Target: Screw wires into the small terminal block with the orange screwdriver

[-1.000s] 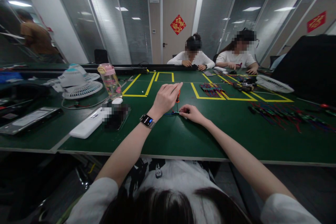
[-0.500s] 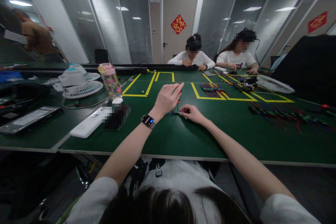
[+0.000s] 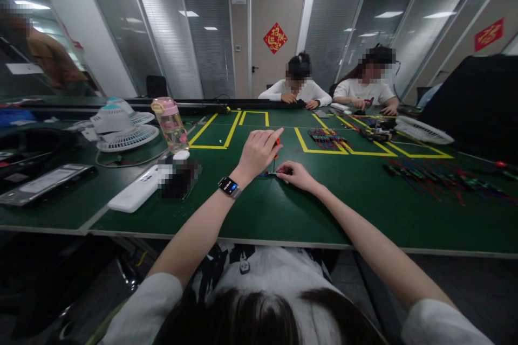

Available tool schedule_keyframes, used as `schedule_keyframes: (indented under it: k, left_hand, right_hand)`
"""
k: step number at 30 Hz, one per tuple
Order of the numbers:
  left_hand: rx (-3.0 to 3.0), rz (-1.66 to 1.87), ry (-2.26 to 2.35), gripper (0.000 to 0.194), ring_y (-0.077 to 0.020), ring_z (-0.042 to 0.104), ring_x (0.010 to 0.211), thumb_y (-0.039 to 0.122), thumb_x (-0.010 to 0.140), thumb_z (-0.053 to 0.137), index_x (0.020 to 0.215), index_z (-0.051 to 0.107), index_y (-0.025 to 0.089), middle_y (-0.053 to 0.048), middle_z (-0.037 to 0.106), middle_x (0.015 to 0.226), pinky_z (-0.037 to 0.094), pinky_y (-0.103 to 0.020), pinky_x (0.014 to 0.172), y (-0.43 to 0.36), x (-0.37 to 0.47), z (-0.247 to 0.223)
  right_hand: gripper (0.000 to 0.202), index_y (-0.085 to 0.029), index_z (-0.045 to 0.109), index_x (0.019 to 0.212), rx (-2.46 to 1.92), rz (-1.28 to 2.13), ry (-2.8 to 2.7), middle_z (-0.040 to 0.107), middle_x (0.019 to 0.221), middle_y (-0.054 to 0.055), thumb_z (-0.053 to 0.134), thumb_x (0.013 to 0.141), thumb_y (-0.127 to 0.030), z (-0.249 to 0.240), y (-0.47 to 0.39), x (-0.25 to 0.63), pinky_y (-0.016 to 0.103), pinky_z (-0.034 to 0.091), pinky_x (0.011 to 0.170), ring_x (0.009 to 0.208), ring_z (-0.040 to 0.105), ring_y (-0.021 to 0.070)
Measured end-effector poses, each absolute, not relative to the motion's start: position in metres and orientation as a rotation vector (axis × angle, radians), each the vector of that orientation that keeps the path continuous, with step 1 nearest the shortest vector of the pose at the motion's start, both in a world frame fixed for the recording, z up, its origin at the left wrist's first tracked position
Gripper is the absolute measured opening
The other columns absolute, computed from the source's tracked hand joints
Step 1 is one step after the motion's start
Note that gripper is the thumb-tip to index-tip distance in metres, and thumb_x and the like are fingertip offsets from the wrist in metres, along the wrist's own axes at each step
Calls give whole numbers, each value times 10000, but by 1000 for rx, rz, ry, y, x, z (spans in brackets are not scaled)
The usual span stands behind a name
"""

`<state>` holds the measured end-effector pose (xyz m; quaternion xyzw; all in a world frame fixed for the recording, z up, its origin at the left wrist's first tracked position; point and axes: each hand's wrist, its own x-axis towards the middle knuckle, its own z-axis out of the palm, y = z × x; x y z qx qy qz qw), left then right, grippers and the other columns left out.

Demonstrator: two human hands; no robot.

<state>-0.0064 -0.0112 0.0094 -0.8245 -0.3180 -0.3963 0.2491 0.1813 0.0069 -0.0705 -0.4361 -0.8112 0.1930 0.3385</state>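
My left hand [image 3: 259, 152] is closed round the orange handle of a screwdriver [image 3: 276, 157], whose dark shaft points down to the table. At its lower end lies a small green circuit part with thin wires [image 3: 272, 173]. My right hand [image 3: 297, 176] rests low on the green table [image 3: 251, 215], its fingertips pinching the right edge of that small part. The part is mostly hidden by my fingers.
A white case [image 3: 135, 191], pink-capped bottle [image 3: 172, 126] and white fan [image 3: 125, 135] stand left. Wired boards lie in a bundle [image 3: 328, 139] ahead and a larger pile [image 3: 445, 178] at right. Two people [image 3: 297, 89] sit opposite; another person [image 3: 54, 59] is far left.
More of the orange handle shows beside my left fingers; both hands otherwise keep their places. The person at the far left has shifted left.
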Motion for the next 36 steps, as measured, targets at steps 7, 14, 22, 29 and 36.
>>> schedule_keyframes:
  k: [7, 14, 22, 29, 36]
  left_hand:
    - [-2217, -1099, -864, 382, -238, 507, 1094, 230, 956, 330, 1297, 465, 122, -137, 569, 1184, 384, -379, 926, -13, -5, 10]
    - [-2220, -1094, -880, 349, -238, 536, 983, 323, 943, 403, 1211, 534, 142, -113, 614, 1042, 401, -382, 881, -12, -5, 9]
    - [-2243, -1070, -836, 406, -233, 504, 1118, 191, 954, 315, 1341, 418, 124, -132, 559, 1224, 370, -379, 956, -12, -6, 10]
    - [-2196, -1101, -895, 353, -249, 534, 994, 328, 936, 418, 1216, 542, 152, -129, 585, 1065, 417, -385, 863, -12, -7, 9]
    - [-2251, -1124, -830, 405, -232, 491, 1145, 185, 951, 328, 1338, 413, 99, -145, 540, 1247, 374, -365, 973, -12, -5, 8]
  right_hand:
    - [166, -148, 685, 855, -1134, 508, -2117, 625, 751, 30, 625, 758, -269, -72, 8, 182, 252, 431, 635, 659, 534, 127]
    - [174, -147, 687, 863, -1129, 516, -2111, 627, 754, 32, 626, 757, -271, -73, 8, 182, 254, 436, 633, 659, 536, 128]
    - [160, -153, 688, 857, -1148, 506, -2122, 627, 758, 34, 628, 757, -263, -70, 7, 181, 257, 432, 642, 671, 541, 135]
    - [164, -151, 683, 863, -1147, 510, -2126, 619, 763, 32, 622, 762, -265, -70, 7, 182, 255, 423, 638, 667, 528, 131]
    - [160, -148, 684, 861, -1150, 512, -2131, 621, 762, 33, 622, 763, -257, -71, 8, 182, 253, 424, 638, 660, 527, 128]
